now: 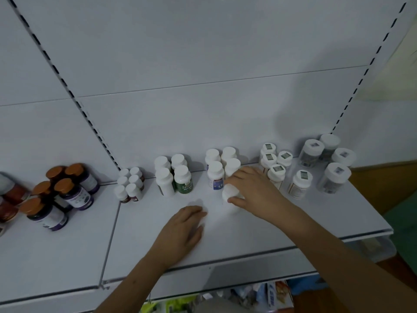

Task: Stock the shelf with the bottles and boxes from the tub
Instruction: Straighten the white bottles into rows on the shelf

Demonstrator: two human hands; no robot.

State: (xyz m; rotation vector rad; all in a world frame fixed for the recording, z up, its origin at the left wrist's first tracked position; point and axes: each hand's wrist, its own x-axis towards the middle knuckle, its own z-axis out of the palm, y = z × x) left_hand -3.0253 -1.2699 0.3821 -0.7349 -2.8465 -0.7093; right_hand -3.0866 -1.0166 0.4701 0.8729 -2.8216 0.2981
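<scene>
At shelf point(259, 233) centre: stocking underway.
Right hand point(252, 188): fingers curled round white bottle point(230, 197), 6 o'clock of 4-bottle cluster point(222, 166).
Left hand point(182, 231): flat, fingers relaxed, empty.
Advice: seat upright, aligned behind front row.

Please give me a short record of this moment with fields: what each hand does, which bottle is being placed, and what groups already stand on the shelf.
left hand: left hand rests flat on the shelf, holds nothing
right hand: right hand grips a white bottle
bottle position: in front of the white-capped group
left neighbours: green-label group; small bottles; orange-capped bottles
right neighbours: sticker-capped bottles; clear jars
below shelf: coloured packages, unclear
</scene>
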